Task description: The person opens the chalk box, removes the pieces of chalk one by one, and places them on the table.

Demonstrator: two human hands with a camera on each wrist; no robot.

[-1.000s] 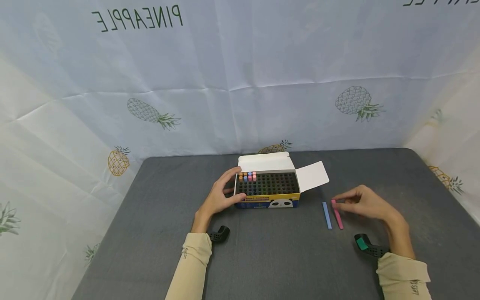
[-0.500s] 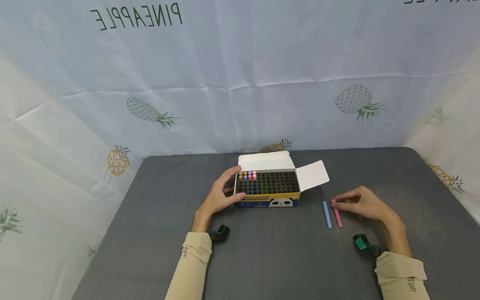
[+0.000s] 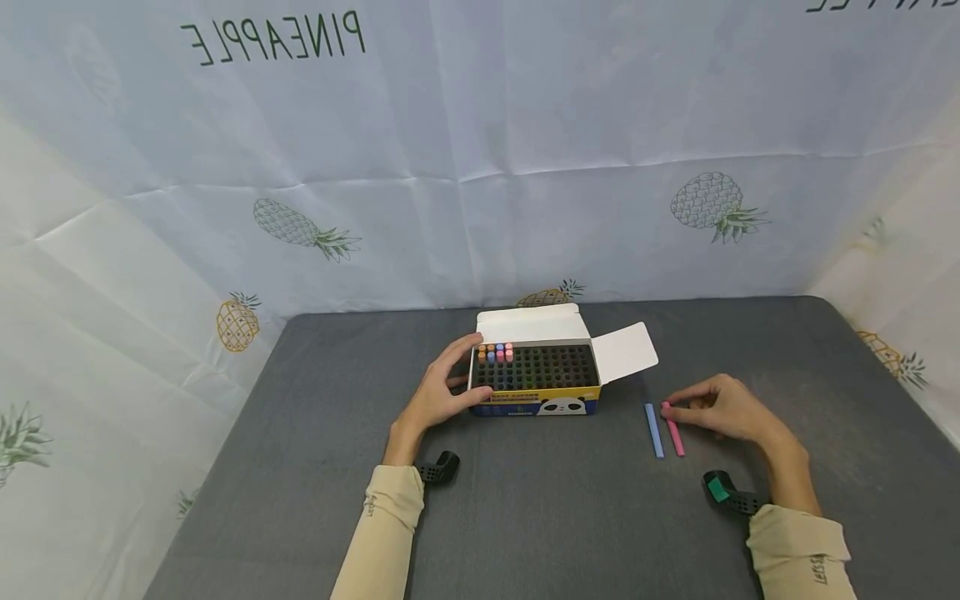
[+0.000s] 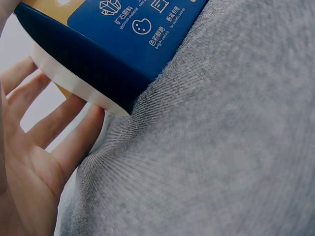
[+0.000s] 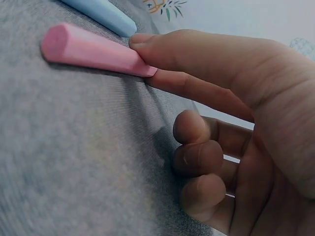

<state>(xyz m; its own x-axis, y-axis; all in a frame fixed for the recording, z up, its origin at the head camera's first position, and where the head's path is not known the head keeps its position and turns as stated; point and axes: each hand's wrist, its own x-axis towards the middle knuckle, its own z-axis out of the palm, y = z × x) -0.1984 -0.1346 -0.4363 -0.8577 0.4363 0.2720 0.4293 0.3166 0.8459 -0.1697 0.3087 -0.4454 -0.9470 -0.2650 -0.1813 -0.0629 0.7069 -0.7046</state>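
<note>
The person's left hand (image 3: 431, 396), its fingers spread, grips the left end of the chalk box (image 3: 525, 401), whose long axis runs left to right; coloured chalks (image 3: 495, 353) stand upright in its far-left corner. Farther right on the worktop (image 3: 540, 508), the blue chalk (image 3: 655, 432) lies just beside the near-parallel pink chalk (image 3: 676, 437), whose far end, pointing away and slightly left, is pinched between the right hand's (image 3: 726, 408) thumb and index finger.
</note>
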